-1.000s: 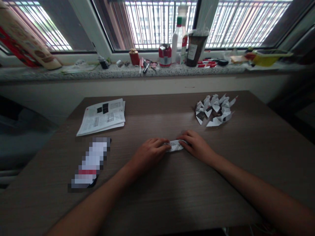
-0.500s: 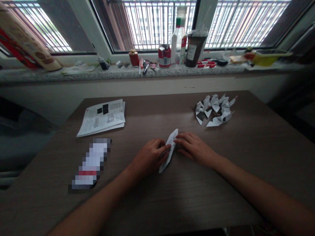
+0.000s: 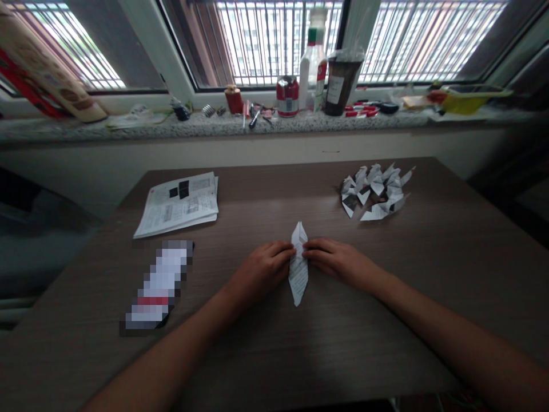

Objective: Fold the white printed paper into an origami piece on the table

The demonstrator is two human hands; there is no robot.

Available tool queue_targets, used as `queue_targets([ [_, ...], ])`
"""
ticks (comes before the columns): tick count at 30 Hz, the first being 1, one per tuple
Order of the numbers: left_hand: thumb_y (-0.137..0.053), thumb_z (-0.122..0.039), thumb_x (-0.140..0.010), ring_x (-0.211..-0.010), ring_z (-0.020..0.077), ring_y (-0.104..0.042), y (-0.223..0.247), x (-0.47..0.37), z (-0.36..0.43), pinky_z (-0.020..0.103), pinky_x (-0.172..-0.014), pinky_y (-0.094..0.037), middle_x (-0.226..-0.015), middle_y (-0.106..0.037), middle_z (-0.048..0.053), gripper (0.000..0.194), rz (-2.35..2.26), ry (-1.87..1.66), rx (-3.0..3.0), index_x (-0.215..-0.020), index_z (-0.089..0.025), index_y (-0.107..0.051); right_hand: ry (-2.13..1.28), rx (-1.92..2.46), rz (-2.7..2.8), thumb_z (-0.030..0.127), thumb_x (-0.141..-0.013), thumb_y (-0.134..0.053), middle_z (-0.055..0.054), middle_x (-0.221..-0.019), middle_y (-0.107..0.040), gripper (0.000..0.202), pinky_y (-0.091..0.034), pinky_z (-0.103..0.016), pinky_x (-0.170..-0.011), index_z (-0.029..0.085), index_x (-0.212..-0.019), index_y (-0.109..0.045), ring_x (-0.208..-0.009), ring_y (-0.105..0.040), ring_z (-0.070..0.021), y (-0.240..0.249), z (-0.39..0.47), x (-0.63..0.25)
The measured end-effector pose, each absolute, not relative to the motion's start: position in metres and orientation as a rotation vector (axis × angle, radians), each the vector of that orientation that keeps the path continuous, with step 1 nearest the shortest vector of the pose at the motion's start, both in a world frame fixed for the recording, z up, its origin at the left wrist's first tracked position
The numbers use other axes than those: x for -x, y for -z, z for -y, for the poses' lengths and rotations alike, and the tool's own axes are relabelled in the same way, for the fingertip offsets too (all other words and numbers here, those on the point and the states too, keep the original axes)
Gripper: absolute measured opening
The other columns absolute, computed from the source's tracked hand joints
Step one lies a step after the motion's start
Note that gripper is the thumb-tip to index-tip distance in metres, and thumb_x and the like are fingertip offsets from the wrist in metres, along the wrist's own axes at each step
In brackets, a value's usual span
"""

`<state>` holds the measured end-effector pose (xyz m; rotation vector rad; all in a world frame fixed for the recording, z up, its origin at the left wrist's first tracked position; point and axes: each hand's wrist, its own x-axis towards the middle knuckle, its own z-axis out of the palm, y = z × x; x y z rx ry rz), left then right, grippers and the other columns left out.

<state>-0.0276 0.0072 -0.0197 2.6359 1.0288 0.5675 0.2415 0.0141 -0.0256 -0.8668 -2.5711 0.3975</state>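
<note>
A narrow strip of folded printed paper (image 3: 298, 277), pointed at both ends, lies on the table in front of me, its long side running away from me. My left hand (image 3: 266, 263) pinches its left edge near the middle, with the fingers bent together. From the other side, my right hand (image 3: 338, 260) has its fingertips on the right edge at about the same height. The thumbs are partly hidden. Beyond my right hand, several folded paper pieces (image 3: 376, 182) stand in a cluster.
A stack of printed sheets (image 3: 180, 209) lies at the far left of the brown table (image 3: 253, 355). Nearer me is a pixelated phone-shaped object (image 3: 160, 283). Along the windowsill (image 3: 150, 130) stand a red can (image 3: 287, 97), bottles, a dark drink cup (image 3: 340, 86) and small items.
The folded paper has turned from a slant to nearly straight away from me and now shows its wider face. My left fingers have drawn back to its left edge; the right hand barely shifted.
</note>
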Motion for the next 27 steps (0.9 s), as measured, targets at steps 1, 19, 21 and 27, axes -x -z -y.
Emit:
queue_targets([
  [1, -0.060, -0.015, -0.098, -0.118, 0.0260, -0.064, 0.020, 0.028, -0.008, 0.045, -0.102, -0.055, -0.131, -0.065, 0.011, 0.033, -1.031, -0.558, -2.630, -0.131, -0.018, -0.063, -0.378, 0.869, 2.566, 0.020, -0.102, -0.054, -0.013, -0.137, -0.064, 0.033, -0.056, -0.044, -0.101, 0.023, -0.134, -0.065, -0.123, -0.064, -0.0259, 0.025, -0.014, -0.241],
  [19, -0.067, -0.014, -0.093, -0.119, 0.0270, -0.062, 0.019, 0.028, -0.010, 0.044, -0.100, -0.054, -0.132, -0.063, 0.010, 0.035, -1.003, -0.608, -2.630, -0.127, -0.021, -0.062, -0.572, 0.829, 2.288, 0.019, -0.100, -0.061, -0.009, -0.121, -0.070, 0.017, -0.058, -0.037, -0.095, 0.023, -0.114, -0.069, -0.111, -0.068, -0.0210, 0.029, -0.011, -0.231],
  [21, -0.066, -0.017, -0.096, -0.117, 0.0269, -0.063, 0.020, 0.027, -0.011, 0.044, -0.100, -0.054, -0.131, -0.064, 0.011, 0.026, -1.007, -0.610, -2.670, -0.122, -0.021, -0.064, -0.599, 0.833, 2.280, 0.019, -0.100, -0.061, -0.008, -0.121, -0.069, 0.017, -0.057, -0.038, -0.095, 0.024, -0.115, -0.068, -0.111, -0.068, -0.0210, 0.028, -0.011, -0.230],
  [27, -0.065, -0.021, -0.097, -0.107, 0.0267, -0.066, 0.023, 0.023, -0.011, 0.044, -0.092, -0.055, -0.119, -0.070, 0.008, 0.015, -1.086, -0.591, -2.778, -0.112, -0.021, -0.069, -0.472, 0.843, 2.421, 0.018, -0.101, -0.057, -0.011, -0.125, -0.067, 0.023, -0.057, -0.041, -0.096, 0.022, -0.122, -0.065, -0.116, -0.065, -0.0247, 0.029, -0.009, -0.231],
])
